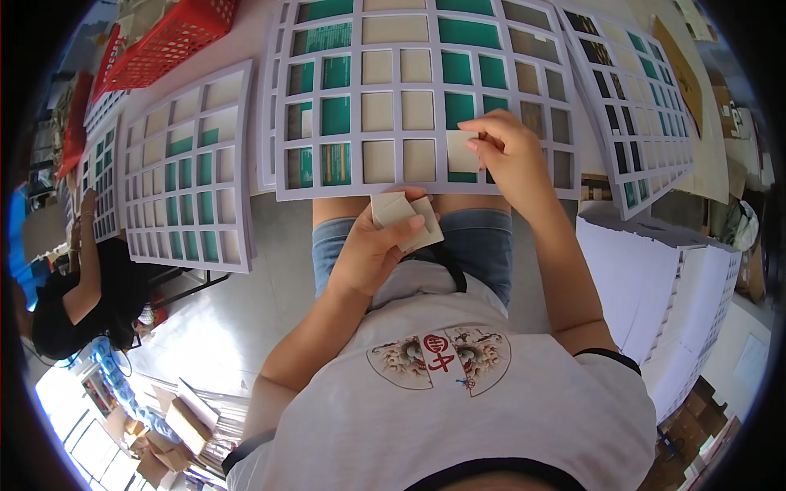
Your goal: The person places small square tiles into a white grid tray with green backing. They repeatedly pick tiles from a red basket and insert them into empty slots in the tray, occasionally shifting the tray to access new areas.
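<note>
My left hand (368, 250) is closed around a small stack of square beige cards (393, 209), its thumb pressed over the top ones. This hand is at the near edge of a white grid frame (356, 123), in front of my lap. Between the thumb and fingers of my right hand (509, 155) is one square beige card (460, 157). The card lies over an opening in the frame's nearest row, right of the middle. Some of the frame's openings show beige, others green, brown or grey. I cannot tell whether the card touches the bottom of its opening.
Similar grid frames stand at the left (244, 172) and the right (607, 131). A red plastic basket (168, 49) is at the far left. Another person's arm (87, 262) reaches to a frame at the left edge. White stacked sheets (626, 286) stand at the right.
</note>
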Action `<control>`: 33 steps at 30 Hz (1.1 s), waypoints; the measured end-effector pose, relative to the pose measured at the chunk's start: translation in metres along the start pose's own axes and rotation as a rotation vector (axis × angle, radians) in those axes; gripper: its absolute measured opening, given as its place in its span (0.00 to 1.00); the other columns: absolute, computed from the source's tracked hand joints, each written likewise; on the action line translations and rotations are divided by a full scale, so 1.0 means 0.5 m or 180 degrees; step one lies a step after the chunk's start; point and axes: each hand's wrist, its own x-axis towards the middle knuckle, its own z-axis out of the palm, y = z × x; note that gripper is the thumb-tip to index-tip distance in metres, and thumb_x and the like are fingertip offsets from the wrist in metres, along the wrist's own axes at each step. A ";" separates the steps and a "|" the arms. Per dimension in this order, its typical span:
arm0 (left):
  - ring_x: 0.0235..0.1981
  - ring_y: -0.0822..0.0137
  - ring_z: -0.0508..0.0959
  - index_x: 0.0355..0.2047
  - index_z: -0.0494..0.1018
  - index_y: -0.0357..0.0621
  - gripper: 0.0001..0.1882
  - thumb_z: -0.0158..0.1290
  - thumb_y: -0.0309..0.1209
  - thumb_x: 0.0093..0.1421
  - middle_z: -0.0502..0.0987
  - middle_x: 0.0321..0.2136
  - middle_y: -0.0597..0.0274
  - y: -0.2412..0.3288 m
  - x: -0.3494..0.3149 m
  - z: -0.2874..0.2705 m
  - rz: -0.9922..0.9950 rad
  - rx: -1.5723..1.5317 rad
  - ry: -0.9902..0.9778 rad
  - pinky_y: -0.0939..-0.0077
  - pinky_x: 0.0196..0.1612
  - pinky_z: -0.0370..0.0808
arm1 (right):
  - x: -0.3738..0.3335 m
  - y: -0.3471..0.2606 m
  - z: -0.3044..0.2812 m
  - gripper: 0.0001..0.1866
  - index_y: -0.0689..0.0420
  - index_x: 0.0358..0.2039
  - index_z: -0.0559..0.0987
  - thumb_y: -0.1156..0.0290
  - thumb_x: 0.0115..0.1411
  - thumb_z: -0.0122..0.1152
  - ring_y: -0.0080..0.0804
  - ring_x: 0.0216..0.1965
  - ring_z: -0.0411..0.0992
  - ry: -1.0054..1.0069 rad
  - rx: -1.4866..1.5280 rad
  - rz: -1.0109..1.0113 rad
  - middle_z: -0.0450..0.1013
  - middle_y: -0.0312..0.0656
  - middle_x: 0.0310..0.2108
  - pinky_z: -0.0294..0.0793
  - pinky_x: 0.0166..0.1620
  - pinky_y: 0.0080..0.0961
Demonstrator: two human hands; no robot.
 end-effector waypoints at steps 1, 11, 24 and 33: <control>0.48 0.60 0.77 0.54 0.68 0.41 0.22 0.58 0.24 0.59 0.75 0.45 0.58 -0.002 0.001 -0.003 0.0005 0.0007 -0.0012 0.65 0.52 0.76 | -0.005 -0.003 0.005 0.12 0.62 0.42 0.79 0.82 0.56 0.61 0.24 0.27 0.70 0.0113 -0.0132 -0.0078 0.70 0.39 0.30 0.71 0.31 0.22; 0.50 0.61 0.76 0.60 0.65 0.44 0.27 0.57 0.26 0.60 0.75 0.46 0.58 0.002 0.009 -0.007 -0.0079 -0.0052 -0.0210 0.64 0.54 0.74 | -0.102 -0.005 0.018 0.19 0.60 0.45 0.78 0.75 0.50 0.67 0.44 0.50 0.69 0.0207 -0.2479 -0.1636 0.68 0.46 0.50 0.68 0.50 0.42; 0.50 0.63 0.75 0.59 0.65 0.43 0.25 0.55 0.25 0.61 0.74 0.46 0.59 0.002 0.010 -0.001 -0.0075 0.0129 -0.0311 0.65 0.53 0.74 | -0.094 -0.026 0.011 0.12 0.59 0.39 0.79 0.73 0.53 0.65 0.41 0.41 0.75 0.0143 -0.1388 -0.1679 0.78 0.41 0.35 0.69 0.51 0.38; 0.52 0.66 0.73 0.58 0.65 0.46 0.22 0.55 0.31 0.64 0.72 0.48 0.62 -0.010 0.005 0.043 0.0035 -0.0003 -0.0485 0.65 0.52 0.76 | -0.122 -0.048 -0.016 0.10 0.59 0.37 0.79 0.80 0.53 0.63 0.18 0.29 0.68 -0.0666 0.0845 0.0266 0.73 0.33 0.28 0.68 0.33 0.19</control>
